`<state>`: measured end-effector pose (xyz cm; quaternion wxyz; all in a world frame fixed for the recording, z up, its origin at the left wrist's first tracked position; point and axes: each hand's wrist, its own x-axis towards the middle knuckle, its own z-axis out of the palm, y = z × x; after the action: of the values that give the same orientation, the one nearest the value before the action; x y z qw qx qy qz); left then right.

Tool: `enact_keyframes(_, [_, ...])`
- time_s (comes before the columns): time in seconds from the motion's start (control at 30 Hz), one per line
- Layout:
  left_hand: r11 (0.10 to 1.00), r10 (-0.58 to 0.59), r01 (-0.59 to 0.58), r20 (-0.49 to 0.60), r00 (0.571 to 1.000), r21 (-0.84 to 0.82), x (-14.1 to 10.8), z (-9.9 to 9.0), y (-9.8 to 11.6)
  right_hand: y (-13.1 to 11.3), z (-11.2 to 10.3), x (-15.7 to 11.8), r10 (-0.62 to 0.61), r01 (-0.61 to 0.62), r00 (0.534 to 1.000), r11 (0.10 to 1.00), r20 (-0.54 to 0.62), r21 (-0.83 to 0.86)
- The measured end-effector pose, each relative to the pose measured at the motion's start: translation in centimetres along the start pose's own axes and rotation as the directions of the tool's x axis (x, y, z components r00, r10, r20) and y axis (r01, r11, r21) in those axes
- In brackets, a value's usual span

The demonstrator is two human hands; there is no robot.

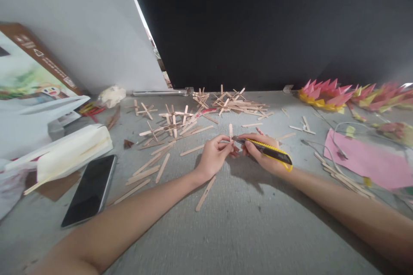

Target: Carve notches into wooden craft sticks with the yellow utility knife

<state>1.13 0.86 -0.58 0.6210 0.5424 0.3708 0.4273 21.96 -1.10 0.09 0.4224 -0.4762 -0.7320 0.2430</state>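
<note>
Near the middle of the grey surface, my left hand [215, 154] pinches a wooden stick [230, 131] that points upward from its fingertips. My right hand [263, 154] is closed round a yellow and black utility knife [269, 151]. The knife's tip meets the stick beside my left fingertips; the exact contact is too small to tell. Just behind my hands lies a pile of loose sticks [248, 106], with several sticks joined into crosses [174, 121] to its left. One loose stick [205, 193] lies below my left wrist.
A phone [90, 191] and a cream paper packet [75, 150] lie left. Pink and yellow folded paper [325, 94], a pink sheet [364, 159], a thin cable and more sticks [345, 178] are at right. A dark panel [258, 25] stands behind.
</note>
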Motion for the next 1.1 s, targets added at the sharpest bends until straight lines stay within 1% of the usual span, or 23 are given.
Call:
enact_keyframes(0.13, [1.0, 0.007, -0.007, 0.017, 1.0, -0.001, 0.0, 0.0, 0.0, -0.1, -0.2, 0.2, 0.069, -0.07, 0.998, 0.994, 0.014, 0.079])
enact_keyframes(0.3, [0.999, -0.018, 0.019, 0.016, 1.0, -0.049, 0.1, 0.1, -0.2, -0.4, -0.2, 0.3, 0.092, -0.091, 0.996, 0.983, 0.004, 0.16])
enact_keyframes(0.5, [0.988, -0.055, 0.06, 0.039, 0.998, -0.14, 0.2, -0.1, 0.4, -0.4, -0.2, 0.4, 0.069, -0.069, 0.998, 0.987, 0.008, 0.146])
enact_keyframes(0.63, [0.981, -0.059, 0.068, 0.054, 0.997, -0.182, 0.3, -0.3, 0.5, 0.0, -0.2, 0.5, 0.056, -0.06, 0.998, 0.987, 0.03, 0.146])
enact_keyframes(0.73, [0.98, -0.058, 0.068, 0.057, 0.997, -0.188, 0.4, -0.5, 0.4, 0.2, -0.3, 0.6, 0.055, -0.062, 0.998, 0.981, 0.04, 0.185])
enact_keyframes(0.87, [0.977, -0.069, 0.081, 0.063, 0.996, -0.198, 0.5, -0.6, 0.5, 0.4, -0.4, 0.8, 0.084, -0.096, 0.995, 0.968, 0.061, 0.234])
enact_keyframes(1.0, [0.971, -0.077, 0.092, 0.073, 0.994, -0.221, 0.7, -0.7, 0.7, 0.6, -0.6, 1.0, 0.086, -0.107, 0.991, 0.967, 0.102, 0.231])
enact_keyframes(1.1, [0.968, -0.08, 0.096, 0.077, 0.994, -0.233, 0.8, -0.7, 0.7, 0.6, -0.7, 1.1, 0.078, -0.101, 0.99, 0.975, 0.12, 0.199])
